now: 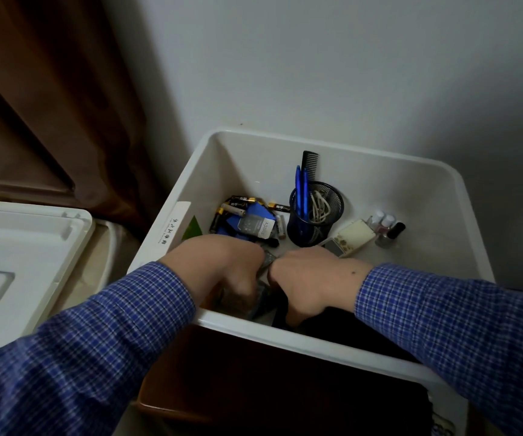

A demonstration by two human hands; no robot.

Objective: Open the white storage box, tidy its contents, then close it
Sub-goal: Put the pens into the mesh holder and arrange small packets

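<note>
While your lid is off, this is how things lie.
Box: the white storage box (pixel 342 158) stands open against the wall.
Lid: the white lid (pixel 17 247) lies left of the box.
Left hand: your left hand (pixel 222 265) curls its grip round a dark, blurred item (pixel 264 294) by the box's near wall.
Right hand: your right hand (pixel 313 281) is clenched beside it; what it grasps you cannot tell.
Pen cup: the mesh pen cup (pixel 315 215) stands mid-box, with pens and a comb (pixel 309 163).
Batteries: the batteries (pixel 238 206) lie left of the cup.
Bottles: the small bottles (pixel 386 226) stand right of it.

On my white plastic storage box (pixel 461 196), the rim's white paper label (pixel 172 226) carries small characters I can't read; the blue battery pack's print (pixel 255 226) is too blurred.
</note>
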